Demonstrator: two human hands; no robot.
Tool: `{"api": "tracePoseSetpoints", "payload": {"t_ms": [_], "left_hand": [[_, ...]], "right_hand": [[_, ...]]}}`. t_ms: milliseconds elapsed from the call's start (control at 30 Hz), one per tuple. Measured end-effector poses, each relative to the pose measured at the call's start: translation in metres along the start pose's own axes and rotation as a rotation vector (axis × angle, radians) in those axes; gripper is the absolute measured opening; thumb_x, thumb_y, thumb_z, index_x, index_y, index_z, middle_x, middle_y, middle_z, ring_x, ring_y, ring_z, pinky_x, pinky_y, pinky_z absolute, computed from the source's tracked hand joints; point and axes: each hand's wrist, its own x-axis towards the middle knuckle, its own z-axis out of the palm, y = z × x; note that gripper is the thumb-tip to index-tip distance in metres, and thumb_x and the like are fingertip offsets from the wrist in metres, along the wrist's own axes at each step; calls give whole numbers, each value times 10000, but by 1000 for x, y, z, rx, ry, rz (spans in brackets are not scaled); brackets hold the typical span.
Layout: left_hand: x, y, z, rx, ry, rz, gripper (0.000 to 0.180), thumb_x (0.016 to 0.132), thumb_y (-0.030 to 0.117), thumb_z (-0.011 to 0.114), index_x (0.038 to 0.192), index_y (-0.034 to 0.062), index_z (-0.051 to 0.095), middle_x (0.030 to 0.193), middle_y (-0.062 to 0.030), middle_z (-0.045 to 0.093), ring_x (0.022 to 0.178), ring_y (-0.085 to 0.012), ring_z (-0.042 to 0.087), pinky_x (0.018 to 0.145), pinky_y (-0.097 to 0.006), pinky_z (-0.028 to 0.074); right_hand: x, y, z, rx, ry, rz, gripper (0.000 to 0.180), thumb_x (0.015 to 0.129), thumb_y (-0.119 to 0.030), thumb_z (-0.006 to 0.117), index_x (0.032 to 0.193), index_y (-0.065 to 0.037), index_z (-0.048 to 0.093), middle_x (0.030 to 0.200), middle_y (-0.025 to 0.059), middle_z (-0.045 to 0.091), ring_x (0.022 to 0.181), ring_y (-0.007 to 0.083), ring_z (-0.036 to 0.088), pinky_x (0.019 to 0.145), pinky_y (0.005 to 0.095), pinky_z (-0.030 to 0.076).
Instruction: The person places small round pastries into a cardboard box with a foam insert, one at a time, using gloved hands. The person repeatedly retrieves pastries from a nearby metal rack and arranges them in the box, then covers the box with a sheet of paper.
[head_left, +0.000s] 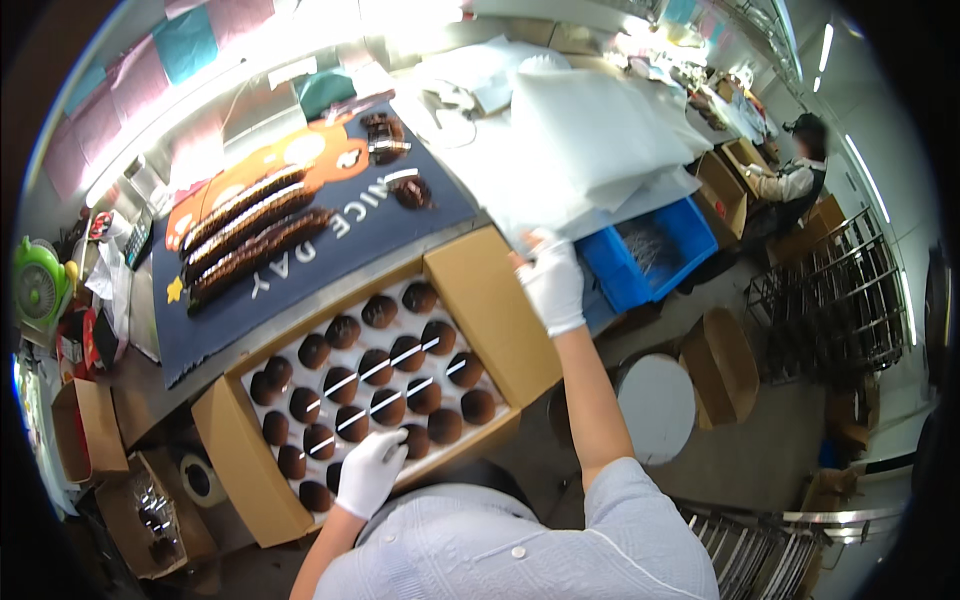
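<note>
Bending close together at the near edge of a carton, the fingers of the gloved left hand sit right by the closest dark round pieces; whether they pinch one, I cannot tell; across on the gloved right hand, the fingers are bent and blurred beyond the carton's flap, their grip unreadable too; ahead of the left fingertips, more pieces fill the open carton in rows; farther past them, three long dark stacks lie on a navy mat, two short bunches at its far right; beyond the right fingers spread white sheets; just right of them stands a blue bin; well off that way, a co-worker in a dark cap; far left of both hands, a green fan.
</note>
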Motion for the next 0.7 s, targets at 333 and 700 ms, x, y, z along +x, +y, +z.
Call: {"api": "tracePoseSetpoints", "payload": {"t_ms": [333, 700], "left_hand": [[-29, -28, -13, 87, 421, -107, 172, 848, 16, 680, 1020, 26, 691, 940, -138, 679, 863, -287, 670, 770, -353, 532], [-21, -66, -57, 536, 459, -146, 525, 894, 255, 653, 1328, -8, 520, 1376, -246, 489, 1279, -421, 453, 1082, -509, 358]], "right_hand": [[132, 152, 78, 757, 67, 707, 258, 887, -218, 569, 916, -16, 727, 875, 57, 668, 869, 158, 605, 811, 294, 467], [66, 137, 5, -14, -101, 293, 344, 987, -289, 551, 985, 16, 709, 861, 194, 713, 816, 295, 669, 772, 381, 505]]}}
